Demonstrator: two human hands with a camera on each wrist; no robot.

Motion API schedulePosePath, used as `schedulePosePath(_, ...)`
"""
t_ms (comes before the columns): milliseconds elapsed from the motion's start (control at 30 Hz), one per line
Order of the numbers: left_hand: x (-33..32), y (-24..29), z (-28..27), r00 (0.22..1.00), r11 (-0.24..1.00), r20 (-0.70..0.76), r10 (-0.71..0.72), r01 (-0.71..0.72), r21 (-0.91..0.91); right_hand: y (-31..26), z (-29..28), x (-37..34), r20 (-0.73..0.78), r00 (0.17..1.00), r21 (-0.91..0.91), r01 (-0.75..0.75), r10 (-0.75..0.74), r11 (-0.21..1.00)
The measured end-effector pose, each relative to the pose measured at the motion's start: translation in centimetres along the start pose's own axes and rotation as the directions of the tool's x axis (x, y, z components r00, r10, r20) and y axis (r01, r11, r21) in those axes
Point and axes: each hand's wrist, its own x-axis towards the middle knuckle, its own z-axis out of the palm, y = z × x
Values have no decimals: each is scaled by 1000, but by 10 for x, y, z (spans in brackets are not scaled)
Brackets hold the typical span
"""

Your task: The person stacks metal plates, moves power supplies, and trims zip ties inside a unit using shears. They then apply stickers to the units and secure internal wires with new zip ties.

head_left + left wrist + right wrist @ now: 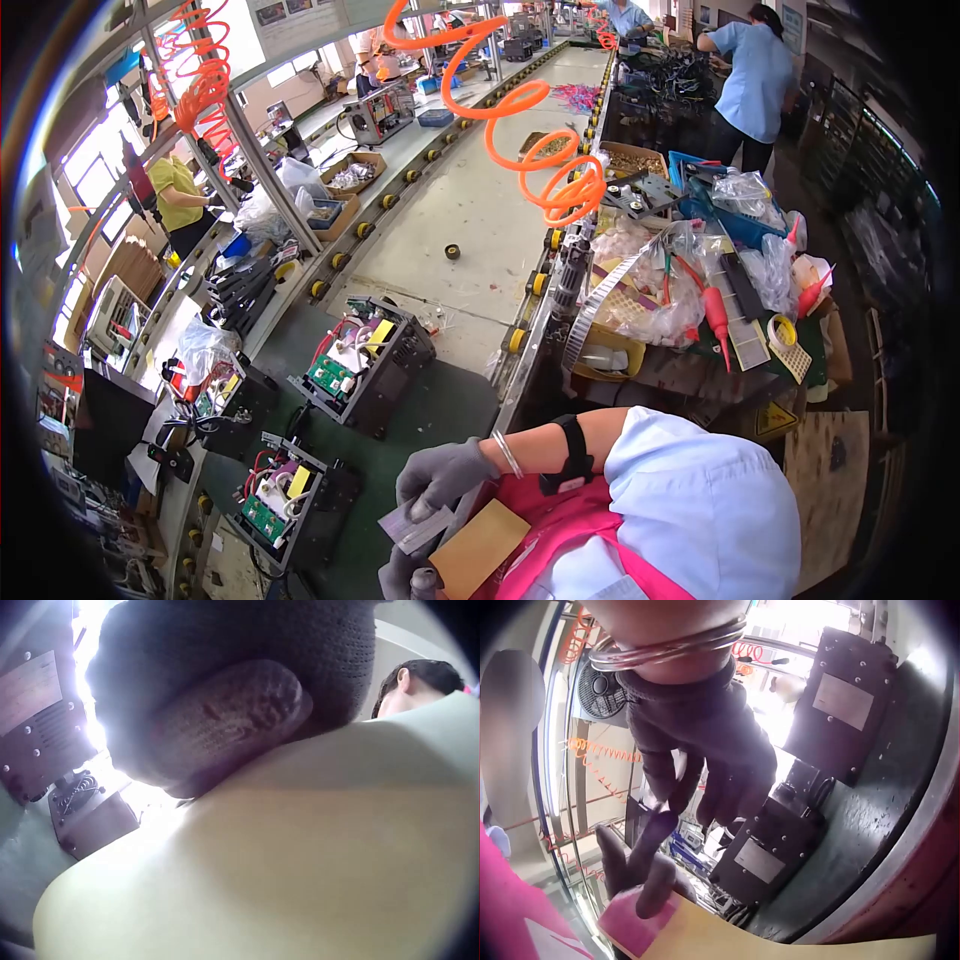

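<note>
My right hand [445, 475], in a grey knit glove with a bangle at the wrist, pinches a small silvery label [414, 530] between thumb and fingers. Just below it, my left hand [408, 578], also gloved, holds a tan-yellow sheet [482, 548] close to my pink apron. That sheet [262, 862] fills the lower left wrist view, with a gloved thumb bent beside it. In the right wrist view, fingertips of the right hand [701, 750] come right up to those of the left hand [649, 866], and a pink patch [639, 922] shows at the sheet's end.
Open-topped black machine units [365, 365] with green circuit boards stand on the dark mat to the left. An orange coiled hose [525, 110] hangs over the conveyor. At right is a cluttered bench with plastic bags and a red-tipped bottle [715, 312]. Another person [752, 80] stands farther back.
</note>
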Motion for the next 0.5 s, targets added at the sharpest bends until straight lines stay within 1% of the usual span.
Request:
schedulePosePath(33,0,0,-1,1000,1000,-10,-27,27,-4,2,0,1,-8,1000,23,-7,7,1000)
schedulePosePath(67,-1,-6,-2,995,999,-86,-52,51,-12,8,0,2,-69,993,-3,97,-97,995)
schedulePosePath(133,2,-11,-2,966,995,-236,-104,99,-31,16,-1,6,-179,936,-74,295,-304,953)
schedulePosePath(167,1,-7,-12,952,991,-281,-124,104,-88,16,-6,7,-246,912,-11,334,-327,942)
schedulePosePath(200,-3,-21,-25,882,967,-423,-208,119,-226,27,-16,15,-302,890,-20,354,-343,935)
schedulePosePath(267,-4,-28,-54,826,970,-542,-154,21,-243,28,-32,26,-390,825,-208,353,-408,912)
schedulePosePath(333,1,-21,-71,763,980,-626,-160,46,-195,19,-45,34,-433,800,-357,271,-415,894)
schedulePosePath(367,3,-23,-78,760,982,-630,-161,58,-181,19,-51,41,-440,828,-432,145,-348,890)
schedulePosePath(467,11,-30,-88,750,986,-643,-155,74,-151,31,-63,65,-407,825,-559,115,-392,821)
schedulePosePath(500,14,-31,-90,746,986,-648,-151,69,-150,28,-66,71,-370,799,-649,142,-473,747)
